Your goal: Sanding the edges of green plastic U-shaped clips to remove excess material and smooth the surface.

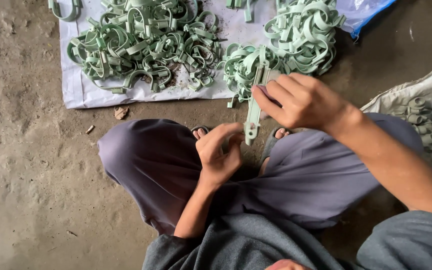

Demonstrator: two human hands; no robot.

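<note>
pale green plastic strip (252, 112) stands nearly upright above the person's lap, its top pinched in the closed grip of the right hand (301, 102) while the left hand (219, 152) closes thumb and fingers at its lower end, seemingly to steady it; heaps of matching green clamps (141, 42) lie on a white sheet (76, 92) spread on the dirt floor (31, 165), close enough to reach

The strip (252, 112) pinched between the left hand (219, 152) and the right hand (303, 100) looks like pale green plastic, smooth and matt. The heaped clips (141, 42) share that dull green plastic finish. They lie on a white woven plastic sheet (76, 87), slightly shiny and speckled with dirt. The floor (31, 165) is rough, gritty concrete or packed earth. The trousers (146, 165) are soft matt purple-grey cloth.
</note>
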